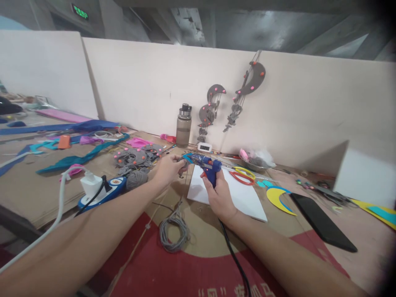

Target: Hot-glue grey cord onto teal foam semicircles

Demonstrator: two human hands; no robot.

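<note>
My right hand is wrapped round the handle of a blue hot glue gun, its nozzle pointing left and a black cord running down from it. My left hand pinches a small grey piece close to the nozzle; its exact shape is partly hidden by the fingers. From there a grey strand hangs towards a coil of grey cord on the cardboard. Under the gun lies a white sheet. Scissors with red and yellow handles rest at its far edge.
Left of my hands are a grey yarn ball, grey felt pieces with pink dots and a power strip. A bottle and small clock stand behind. A yellow crescent and black phone lie right.
</note>
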